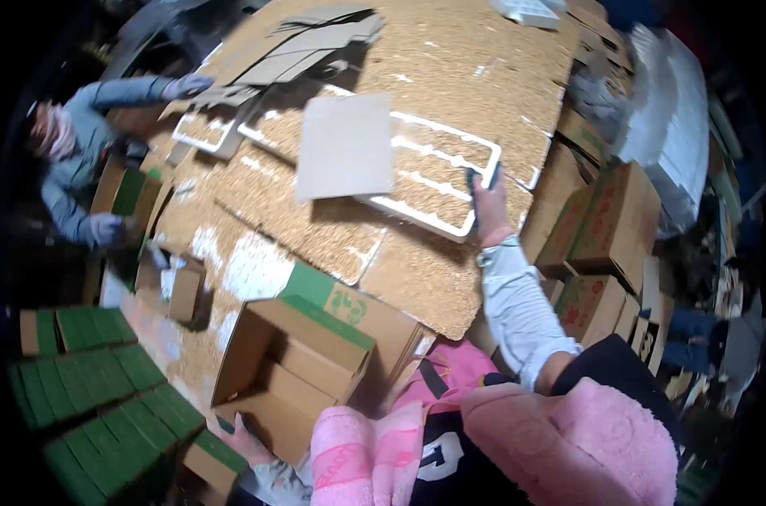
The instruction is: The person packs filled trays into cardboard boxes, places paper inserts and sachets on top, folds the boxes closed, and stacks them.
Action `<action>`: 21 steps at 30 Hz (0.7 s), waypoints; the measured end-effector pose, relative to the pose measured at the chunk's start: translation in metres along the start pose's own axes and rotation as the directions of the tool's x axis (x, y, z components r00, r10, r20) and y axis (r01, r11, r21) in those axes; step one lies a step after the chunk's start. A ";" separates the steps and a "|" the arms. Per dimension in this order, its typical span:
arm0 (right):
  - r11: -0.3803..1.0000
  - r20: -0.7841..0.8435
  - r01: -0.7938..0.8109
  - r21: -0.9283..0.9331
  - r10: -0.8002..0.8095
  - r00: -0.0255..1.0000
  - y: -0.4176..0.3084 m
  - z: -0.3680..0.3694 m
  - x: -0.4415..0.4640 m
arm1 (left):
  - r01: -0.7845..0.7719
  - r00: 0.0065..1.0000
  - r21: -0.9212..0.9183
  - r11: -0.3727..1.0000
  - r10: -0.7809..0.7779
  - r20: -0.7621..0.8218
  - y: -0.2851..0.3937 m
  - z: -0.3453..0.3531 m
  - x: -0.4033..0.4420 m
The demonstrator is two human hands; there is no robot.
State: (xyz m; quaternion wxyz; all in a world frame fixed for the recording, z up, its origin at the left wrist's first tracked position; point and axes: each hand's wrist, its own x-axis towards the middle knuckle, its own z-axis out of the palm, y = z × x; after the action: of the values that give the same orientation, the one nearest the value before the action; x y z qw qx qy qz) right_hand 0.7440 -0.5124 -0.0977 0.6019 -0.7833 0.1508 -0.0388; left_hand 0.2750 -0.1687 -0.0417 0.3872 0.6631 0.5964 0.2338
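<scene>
My right hand (490,211) grips the right end of a long white-rimmed tray (438,226) filled with tan, sawdust-like flakes and crossed by white ridges. A pale cardboard sheet (345,148) covers part of the tray's middle. Low in the view, my left hand (244,440) holds the near left edge of an open cardboard box (307,346) with a green band on its flap. Nothing shows inside the visible part of this box. Dark coverings show at the fingertips of both hands.
A co-worker (79,169) stands at the far left, beside cardboard stacks. Grey cardboard sheets (298,51) lie at the back of the flake-covered table (425,282). Green-topped boxes (104,405) fill the lower left. Printed cartons (615,223) and wrapped white sheets (665,126) stand right.
</scene>
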 end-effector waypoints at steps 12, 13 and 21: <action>0.793 0.955 -0.600 0.105 0.087 0.282 -0.172 -0.030 -0.192 | -0.258 0.961 -0.113 0.960 0.267 0.073 0.036 0.021 -0.002; 0.799 0.975 -0.598 0.059 0.082 0.206 -0.175 -0.008 -0.211 | -0.173 0.953 -0.480 0.860 0.270 0.140 0.054 0.012 -0.019; 0.940 0.997 -0.341 -0.015 0.040 0.065 -0.164 0.048 -0.262 | 0.299 0.829 -0.950 0.090 0.468 0.306 0.006 0.029 -0.017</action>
State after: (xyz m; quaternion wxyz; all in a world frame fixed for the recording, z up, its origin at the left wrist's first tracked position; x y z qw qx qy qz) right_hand 0.5371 -0.3560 0.0777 0.6281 -0.5032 -0.1961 0.5601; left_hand 0.2979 -0.1918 -0.0520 0.8648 0.2952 0.0972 0.3943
